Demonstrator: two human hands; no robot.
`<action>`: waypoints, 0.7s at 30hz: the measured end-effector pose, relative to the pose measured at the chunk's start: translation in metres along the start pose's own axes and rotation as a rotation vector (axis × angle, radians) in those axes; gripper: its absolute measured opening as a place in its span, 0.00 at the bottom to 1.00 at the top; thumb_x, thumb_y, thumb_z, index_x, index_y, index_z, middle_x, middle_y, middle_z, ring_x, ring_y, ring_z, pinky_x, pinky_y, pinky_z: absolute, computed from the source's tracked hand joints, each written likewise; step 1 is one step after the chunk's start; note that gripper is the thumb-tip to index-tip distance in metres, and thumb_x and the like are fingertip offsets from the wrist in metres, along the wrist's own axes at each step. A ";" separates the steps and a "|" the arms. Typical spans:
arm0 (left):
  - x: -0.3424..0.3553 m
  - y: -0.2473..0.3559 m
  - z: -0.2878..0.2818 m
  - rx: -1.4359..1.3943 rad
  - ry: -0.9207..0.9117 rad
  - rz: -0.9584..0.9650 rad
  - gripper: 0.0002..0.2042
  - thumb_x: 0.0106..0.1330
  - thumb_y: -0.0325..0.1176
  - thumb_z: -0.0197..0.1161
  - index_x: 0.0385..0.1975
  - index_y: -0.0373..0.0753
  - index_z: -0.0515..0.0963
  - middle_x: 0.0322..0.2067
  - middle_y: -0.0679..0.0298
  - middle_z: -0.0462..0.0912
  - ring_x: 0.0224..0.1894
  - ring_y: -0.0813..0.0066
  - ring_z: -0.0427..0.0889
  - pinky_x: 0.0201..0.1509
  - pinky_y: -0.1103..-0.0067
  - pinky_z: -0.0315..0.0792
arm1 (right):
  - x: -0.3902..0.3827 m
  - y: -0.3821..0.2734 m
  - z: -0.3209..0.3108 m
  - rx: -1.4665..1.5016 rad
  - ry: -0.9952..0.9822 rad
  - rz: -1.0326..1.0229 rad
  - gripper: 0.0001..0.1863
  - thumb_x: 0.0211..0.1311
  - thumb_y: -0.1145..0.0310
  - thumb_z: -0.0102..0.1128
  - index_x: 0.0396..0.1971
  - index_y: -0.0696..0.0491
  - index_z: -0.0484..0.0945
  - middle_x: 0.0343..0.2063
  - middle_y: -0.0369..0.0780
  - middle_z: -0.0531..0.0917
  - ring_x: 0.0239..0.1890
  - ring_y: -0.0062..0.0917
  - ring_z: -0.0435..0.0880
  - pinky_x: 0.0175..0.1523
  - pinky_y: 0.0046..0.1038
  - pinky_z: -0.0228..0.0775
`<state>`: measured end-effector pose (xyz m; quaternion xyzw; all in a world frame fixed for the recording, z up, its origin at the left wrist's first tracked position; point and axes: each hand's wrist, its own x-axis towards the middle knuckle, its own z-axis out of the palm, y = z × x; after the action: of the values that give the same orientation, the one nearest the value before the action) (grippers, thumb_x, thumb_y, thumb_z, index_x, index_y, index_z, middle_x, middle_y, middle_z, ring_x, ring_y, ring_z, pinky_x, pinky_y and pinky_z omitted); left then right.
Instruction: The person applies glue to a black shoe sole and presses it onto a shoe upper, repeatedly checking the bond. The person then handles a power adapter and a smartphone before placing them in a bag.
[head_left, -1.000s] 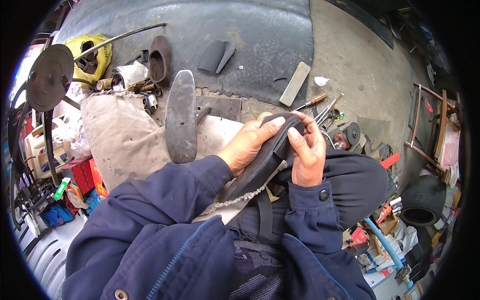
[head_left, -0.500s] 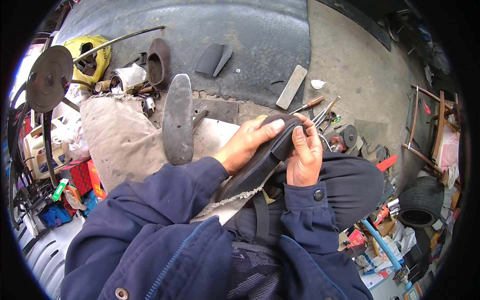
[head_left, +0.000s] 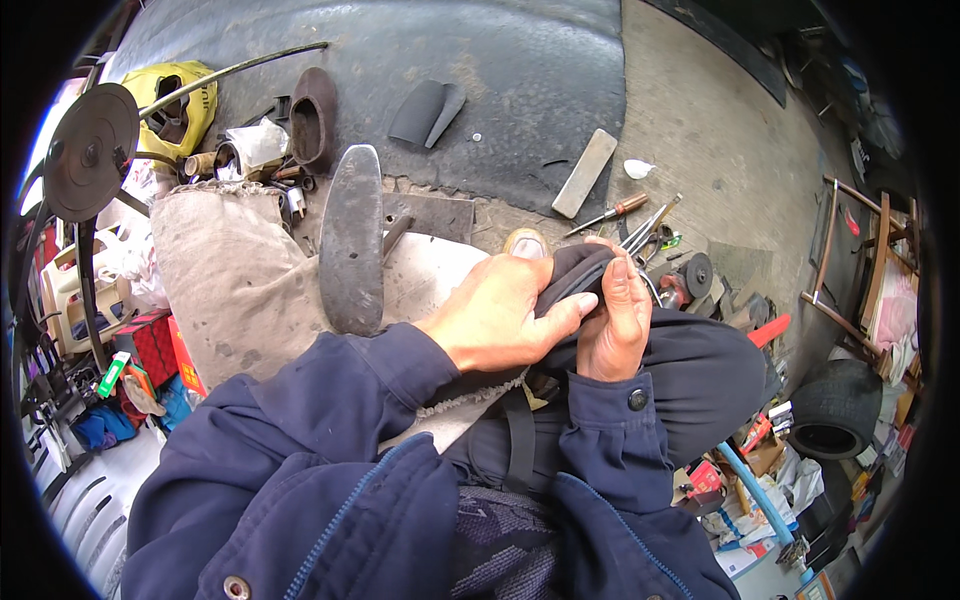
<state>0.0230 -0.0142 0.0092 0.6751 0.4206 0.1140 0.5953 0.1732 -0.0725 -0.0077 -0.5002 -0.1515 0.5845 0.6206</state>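
Note:
Above my lap I hold a dark cloth shoe (head_left: 578, 266) with both hands. My left hand (head_left: 500, 312) lies across it, thumb pressed on its dark edge, and hides most of its length. At the far end, my right hand (head_left: 614, 325) wraps the shoe from the right, thumb up and fingers behind. Left of my hands stands a worn, sole-shaped metal shoe anvil (head_left: 352, 240). Under it spreads a stained beige cloth (head_left: 230, 270).
Ahead lie a brown shoe (head_left: 313, 125), grey sheet pieces (head_left: 425, 112), a pale rectangular block (head_left: 586, 174) and a wooden-handled screwdriver (head_left: 610, 214). A machine wheel (head_left: 90, 150) stands at left. A tyre (head_left: 838, 405) and cluttered goods fill the right.
My left hand has moved right and forward over the shoe, covering the sole that showed before. My right hand has shifted slightly and still grips the far end.

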 end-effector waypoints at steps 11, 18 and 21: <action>0.000 -0.001 -0.001 0.077 -0.001 0.094 0.24 0.68 0.48 0.54 0.22 0.30 0.76 0.18 0.44 0.76 0.24 0.42 0.78 0.30 0.59 0.70 | -0.003 0.004 -0.001 -0.030 0.005 -0.050 0.14 0.70 0.63 0.61 0.44 0.60 0.76 0.37 0.38 0.82 0.37 0.19 0.79 0.46 0.21 0.72; 0.000 0.003 0.001 0.094 0.037 0.035 0.27 0.68 0.51 0.56 0.18 0.29 0.76 0.17 0.43 0.76 0.25 0.41 0.78 0.30 0.57 0.70 | -0.005 0.002 0.002 0.010 0.039 -0.064 0.11 0.71 0.65 0.61 0.40 0.58 0.76 0.35 0.37 0.82 0.36 0.18 0.79 0.46 0.21 0.72; 0.002 0.001 0.000 0.088 0.052 0.047 0.27 0.68 0.52 0.57 0.19 0.30 0.76 0.18 0.43 0.77 0.25 0.41 0.79 0.30 0.57 0.71 | -0.004 0.002 0.004 0.011 0.032 -0.047 0.11 0.71 0.65 0.61 0.40 0.58 0.76 0.36 0.37 0.82 0.37 0.17 0.80 0.46 0.21 0.73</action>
<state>0.0243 -0.0130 0.0097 0.7072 0.4246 0.1268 0.5509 0.1681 -0.0745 -0.0059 -0.5027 -0.1500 0.5624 0.6391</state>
